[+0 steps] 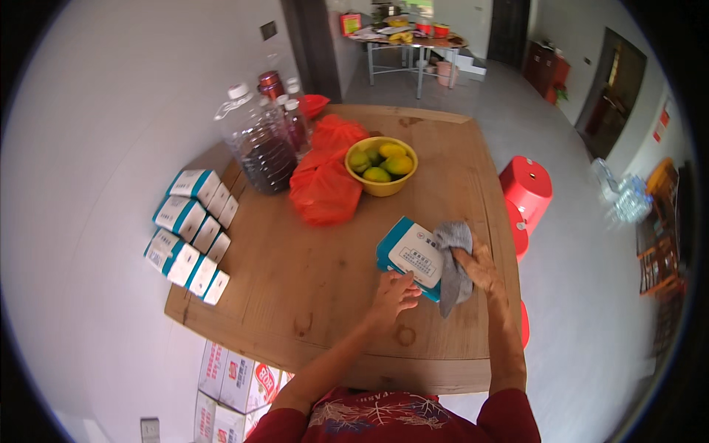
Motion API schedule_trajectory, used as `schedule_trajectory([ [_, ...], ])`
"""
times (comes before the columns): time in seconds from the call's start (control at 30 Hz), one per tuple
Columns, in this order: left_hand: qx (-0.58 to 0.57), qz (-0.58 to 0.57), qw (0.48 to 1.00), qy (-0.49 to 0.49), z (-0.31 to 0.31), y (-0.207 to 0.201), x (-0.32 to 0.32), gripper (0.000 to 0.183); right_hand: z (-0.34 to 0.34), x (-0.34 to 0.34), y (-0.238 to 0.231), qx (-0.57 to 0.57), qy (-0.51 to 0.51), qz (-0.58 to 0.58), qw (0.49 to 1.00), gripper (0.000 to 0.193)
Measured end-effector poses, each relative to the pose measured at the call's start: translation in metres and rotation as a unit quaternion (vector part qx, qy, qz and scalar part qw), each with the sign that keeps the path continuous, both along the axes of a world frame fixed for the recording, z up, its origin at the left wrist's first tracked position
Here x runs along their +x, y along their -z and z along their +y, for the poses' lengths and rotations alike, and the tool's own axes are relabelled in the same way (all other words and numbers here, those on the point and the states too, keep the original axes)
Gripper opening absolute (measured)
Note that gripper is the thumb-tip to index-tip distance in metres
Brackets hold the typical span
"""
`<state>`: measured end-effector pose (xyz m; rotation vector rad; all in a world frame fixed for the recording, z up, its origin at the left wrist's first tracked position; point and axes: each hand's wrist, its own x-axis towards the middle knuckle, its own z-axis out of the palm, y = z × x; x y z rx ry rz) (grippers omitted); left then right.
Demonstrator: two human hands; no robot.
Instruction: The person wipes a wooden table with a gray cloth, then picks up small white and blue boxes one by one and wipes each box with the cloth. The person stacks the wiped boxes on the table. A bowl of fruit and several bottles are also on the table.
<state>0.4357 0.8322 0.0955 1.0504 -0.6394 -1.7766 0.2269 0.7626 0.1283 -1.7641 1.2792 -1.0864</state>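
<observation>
A white and teal carton (414, 256) lies on the wooden table in front of me, a little right of the middle. My right hand (478, 267) is closed on a grey cloth (453, 264), which is pressed against the carton's right end and hangs down over its near corner. At the carton's near left edge is my left hand (396, 297), its fingers apart and curved. The fingertips meet or nearly meet the edge; I cannot tell whether they touch.
Stacked teal and white cartons (185, 229) stand along the table's left edge. Farther back are a large jug of dark contents (258, 151), bottles (297, 125), a red plastic bag (325, 184) and a yellow bowl of fruit (382, 186). Red stools (526, 184) stand beside the right edge.
</observation>
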Motion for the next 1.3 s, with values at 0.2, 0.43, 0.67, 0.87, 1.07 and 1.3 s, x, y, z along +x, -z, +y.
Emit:
schedule_trajectory([
  [0.2, -0.033, 0.021, 0.987, -0.154, 0.018, 0.003, 0.0, 0.049, 0.067, 0.042, -0.013, -0.03, -0.086, 0.055, 0.994, 0.051],
  [0.43, -0.249, -0.107, 0.941, -0.201, 0.063, 0.06, 0.058, 0.055, 0.103, 0.115, 0.005, -0.307, -0.158, 0.195, 0.918, 0.056],
  [0.67, -0.108, -0.241, 0.95, -0.167, 0.076, 0.018, 0.08, 0.048, 0.033, 0.192, 0.04, -0.203, -0.035, 0.238, 0.949, 0.046],
  [0.87, -0.228, -0.245, 0.93, -0.153, 0.083, 0.04, 0.105, 0.049, 0.036, 0.204, 0.03, -0.229, -0.157, 0.235, 0.931, 0.048],
  [1.07, -0.067, 0.003, 0.99, -0.124, 0.073, 0.062, 0.105, 0.05, 0.099, 0.172, 0.022, -0.204, -0.185, 0.216, 0.937, 0.052],
  [1.3, 0.002, 0.192, 0.976, 0.101, 0.058, 0.016, 0.129, 0.058, 0.16, 0.169, 0.019, -0.19, -0.191, 0.2, 0.942, 0.054],
])
